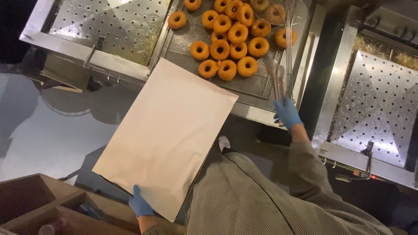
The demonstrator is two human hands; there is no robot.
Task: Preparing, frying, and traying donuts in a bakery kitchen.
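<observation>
Fryer [109, 32]: steel, perforated plate over oil, upper left. A second fryer [379, 100] stands at right. Between them, a mesh draining rack [248, 85] carries a cluster of ring doughnuts [228, 39].

Paper-lined tray [167, 130]: large, tilted, its far corner reaching the rack edge just beside the nearest doughnuts. The left hand [140, 203], blue-gloved, is clamped on the tray's near edge, thumb on top.

Tongs [278, 80]: metal, tips lying on the rack right of the doughnuts. The right hand [287, 113], blue-gloved, is closed around their handle end.

Wooden box [39, 204]: lower left, with compartments.
</observation>
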